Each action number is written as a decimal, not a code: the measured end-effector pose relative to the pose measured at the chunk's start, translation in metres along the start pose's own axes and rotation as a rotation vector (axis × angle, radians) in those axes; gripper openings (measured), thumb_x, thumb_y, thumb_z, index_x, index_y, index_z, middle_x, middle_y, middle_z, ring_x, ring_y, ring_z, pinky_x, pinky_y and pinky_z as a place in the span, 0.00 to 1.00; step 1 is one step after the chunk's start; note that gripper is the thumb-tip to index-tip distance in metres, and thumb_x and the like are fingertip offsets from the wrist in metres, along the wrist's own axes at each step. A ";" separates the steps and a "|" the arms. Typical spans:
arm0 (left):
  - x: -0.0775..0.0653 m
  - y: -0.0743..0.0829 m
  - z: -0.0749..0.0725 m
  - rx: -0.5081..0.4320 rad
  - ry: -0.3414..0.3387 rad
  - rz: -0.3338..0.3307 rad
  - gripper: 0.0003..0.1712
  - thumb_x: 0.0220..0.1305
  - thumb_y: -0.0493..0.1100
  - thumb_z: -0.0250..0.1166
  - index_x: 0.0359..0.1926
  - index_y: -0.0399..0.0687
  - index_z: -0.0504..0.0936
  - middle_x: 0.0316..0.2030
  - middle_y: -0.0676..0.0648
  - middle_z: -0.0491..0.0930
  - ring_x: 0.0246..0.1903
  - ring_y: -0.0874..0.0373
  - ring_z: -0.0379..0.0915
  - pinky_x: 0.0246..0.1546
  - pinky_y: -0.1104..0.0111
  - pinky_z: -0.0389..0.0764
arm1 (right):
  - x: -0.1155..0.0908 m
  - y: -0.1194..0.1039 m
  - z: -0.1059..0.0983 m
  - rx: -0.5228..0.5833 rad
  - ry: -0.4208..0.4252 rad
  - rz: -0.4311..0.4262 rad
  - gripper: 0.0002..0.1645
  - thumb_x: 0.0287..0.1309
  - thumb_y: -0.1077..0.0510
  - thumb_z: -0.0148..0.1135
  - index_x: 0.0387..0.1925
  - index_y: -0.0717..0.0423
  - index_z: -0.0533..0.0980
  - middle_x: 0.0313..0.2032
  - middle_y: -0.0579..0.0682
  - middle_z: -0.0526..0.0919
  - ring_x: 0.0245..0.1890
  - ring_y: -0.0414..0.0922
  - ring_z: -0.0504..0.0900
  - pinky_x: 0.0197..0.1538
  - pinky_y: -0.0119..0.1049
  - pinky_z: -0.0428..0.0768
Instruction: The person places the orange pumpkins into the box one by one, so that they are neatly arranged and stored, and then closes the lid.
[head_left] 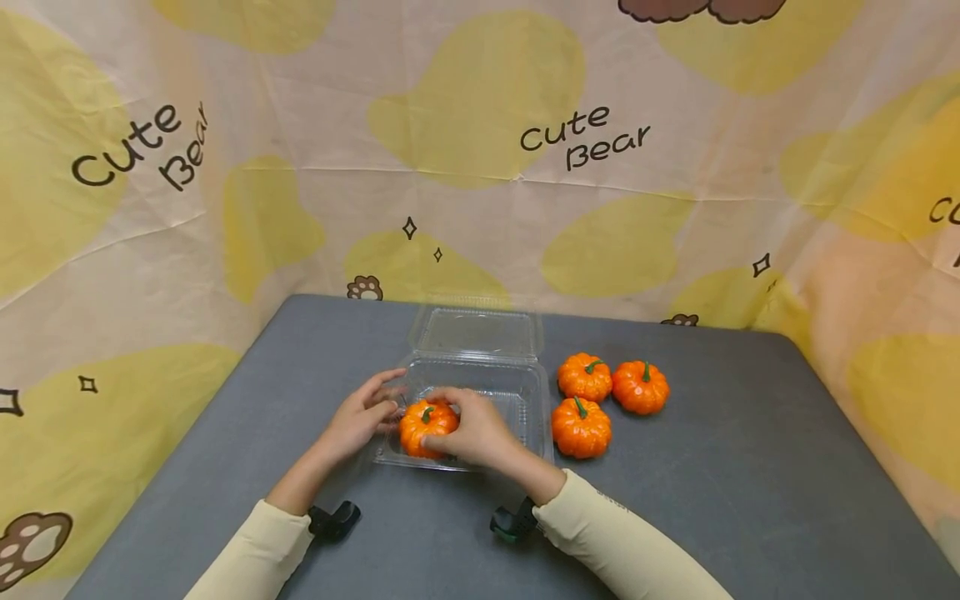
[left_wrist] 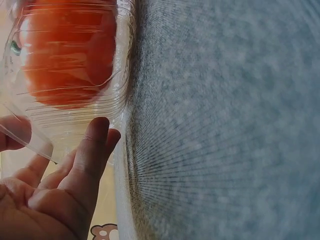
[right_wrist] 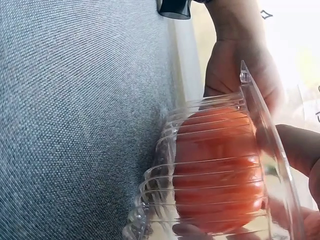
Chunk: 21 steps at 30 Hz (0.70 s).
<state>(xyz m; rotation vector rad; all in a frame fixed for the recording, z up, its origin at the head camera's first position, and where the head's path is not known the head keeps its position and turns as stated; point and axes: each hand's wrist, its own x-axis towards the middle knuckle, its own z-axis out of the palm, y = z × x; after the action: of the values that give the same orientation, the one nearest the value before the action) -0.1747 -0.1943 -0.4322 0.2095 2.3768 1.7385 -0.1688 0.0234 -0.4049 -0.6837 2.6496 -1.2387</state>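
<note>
My right hand (head_left: 483,429) grips a small orange pumpkin (head_left: 422,427) with a green stem, thumb at its near side and fingers over the far side. This pumpkin sits within the left part of a clear plastic clamshell container (head_left: 517,408), whose lid (head_left: 476,333) is folded back. Beside the container's left wall is my left hand (head_left: 358,423), fingers loosely extended. In the left wrist view, its fingers (left_wrist: 90,155) lie against the ribbed outer wall. The right wrist view shows the pumpkin (right_wrist: 217,170) through the clear side; whether it touches the container's bottom I cannot tell.
Right of the container, several more pumpkins stand close together: one at the back (head_left: 585,377), one in front (head_left: 581,427) near the container wall, another farther right (head_left: 641,387). They rest on a grey table (head_left: 712,500). A printed cloth (head_left: 480,167) hangs behind and along the sides.
</note>
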 end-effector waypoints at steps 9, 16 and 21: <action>0.000 0.002 0.001 0.003 0.003 0.002 0.30 0.69 0.36 0.50 0.71 0.46 0.59 0.65 0.28 0.66 0.52 0.41 0.77 0.44 0.58 0.84 | 0.001 0.000 0.003 -0.018 -0.004 0.000 0.31 0.43 0.52 0.76 0.53 0.50 0.78 0.47 0.50 0.83 0.43 0.45 0.79 0.44 0.35 0.79; -0.001 0.002 0.000 -0.003 -0.007 0.010 0.30 0.70 0.36 0.50 0.71 0.47 0.59 0.65 0.28 0.65 0.54 0.39 0.75 0.45 0.57 0.84 | 0.001 0.000 0.002 -0.027 -0.028 -0.002 0.32 0.44 0.52 0.75 0.53 0.52 0.77 0.47 0.50 0.83 0.43 0.45 0.80 0.44 0.35 0.79; -0.001 0.001 0.000 0.001 -0.006 0.014 0.30 0.69 0.36 0.50 0.71 0.46 0.59 0.65 0.28 0.65 0.53 0.39 0.76 0.45 0.57 0.84 | 0.001 0.000 -0.001 -0.088 -0.072 -0.017 0.34 0.47 0.47 0.73 0.56 0.51 0.74 0.49 0.50 0.81 0.45 0.45 0.79 0.45 0.36 0.78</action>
<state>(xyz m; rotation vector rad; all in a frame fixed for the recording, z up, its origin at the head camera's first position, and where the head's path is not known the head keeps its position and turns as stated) -0.1735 -0.1943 -0.4317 0.2318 2.3782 1.7405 -0.1697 0.0237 -0.4048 -0.7510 2.6576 -1.0857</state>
